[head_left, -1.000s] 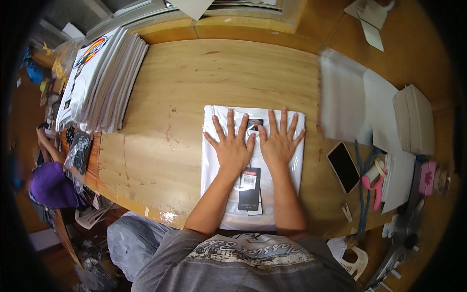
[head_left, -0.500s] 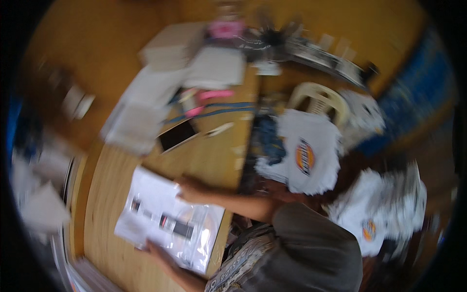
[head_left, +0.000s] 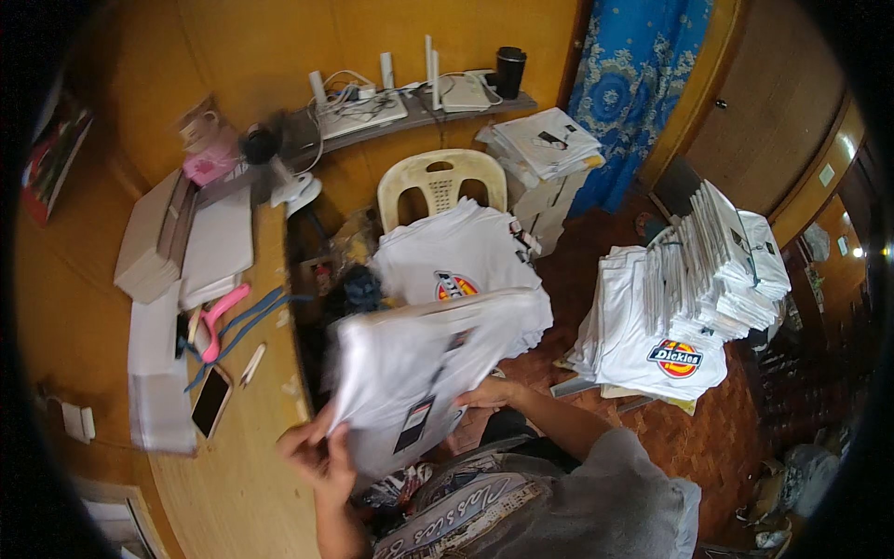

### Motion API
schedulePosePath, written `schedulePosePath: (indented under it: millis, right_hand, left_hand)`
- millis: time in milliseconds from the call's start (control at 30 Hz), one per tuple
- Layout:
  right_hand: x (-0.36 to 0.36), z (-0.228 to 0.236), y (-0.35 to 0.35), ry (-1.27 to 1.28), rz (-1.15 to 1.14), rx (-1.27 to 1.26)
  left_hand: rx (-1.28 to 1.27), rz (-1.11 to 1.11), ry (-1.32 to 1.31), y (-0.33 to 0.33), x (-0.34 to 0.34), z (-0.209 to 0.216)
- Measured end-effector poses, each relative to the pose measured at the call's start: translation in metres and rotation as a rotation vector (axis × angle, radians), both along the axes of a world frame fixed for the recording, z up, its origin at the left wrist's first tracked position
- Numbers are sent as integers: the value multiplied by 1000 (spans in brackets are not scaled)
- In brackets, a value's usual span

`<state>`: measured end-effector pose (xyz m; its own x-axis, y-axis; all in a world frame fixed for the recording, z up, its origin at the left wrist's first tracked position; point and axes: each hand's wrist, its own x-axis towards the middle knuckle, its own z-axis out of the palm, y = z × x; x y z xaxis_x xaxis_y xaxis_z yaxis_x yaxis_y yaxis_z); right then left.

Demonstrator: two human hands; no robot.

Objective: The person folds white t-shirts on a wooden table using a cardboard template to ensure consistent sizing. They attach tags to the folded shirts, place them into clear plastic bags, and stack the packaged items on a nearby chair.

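Note:
A folded white shirt (head_left: 386, 373) with dark labels, in clear plastic wrap, is held up off the table. My left hand (head_left: 324, 456) grips its lower left edge between thumb and fingers. At its right edge, my right hand (head_left: 492, 391) is closed on the same shirt, its fingertips partly hidden. Just beyond lies a pile of loose white shirts (head_left: 405, 247) with a round coloured print, draped over a cream plastic chair (head_left: 438, 168). The wooden table (head_left: 256, 475) is beside my left hand.
A phone (head_left: 212, 401), a white slim tool (head_left: 252, 363), a pink-handled item (head_left: 212, 331) and blue straps (head_left: 250, 324) lie on the table. White packs (head_left: 149, 247) stand behind. Rightward are stacked wrapped shirts (head_left: 698, 270). Routers (head_left: 363, 114) and a black tumbler (head_left: 509, 73) sit on a wall shelf.
The wrapped shirt has been lifted from the tabletop and carried right, toward the chair, with both hands on it. My view has turned to the right.

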<state>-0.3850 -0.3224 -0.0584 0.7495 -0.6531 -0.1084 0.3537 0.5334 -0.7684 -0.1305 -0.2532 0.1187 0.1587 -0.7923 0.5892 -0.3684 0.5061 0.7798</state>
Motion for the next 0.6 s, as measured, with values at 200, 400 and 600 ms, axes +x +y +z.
schedulePosePath:
  millis: [200, 400, 600]
  right_hand:
    - [-182, -39, -72, -36, -826, 144]
    - [-339, -35, -198, 50, -1417, 148]
    - [-414, -39, -380, 76, -1733, 93]
  left_hand:
    - [423, -161, -672, -99, -157, 124]
    - [-505, -207, -489, -168, -225, 115]
    - [-669, -46, -423, -219, -273, 99]
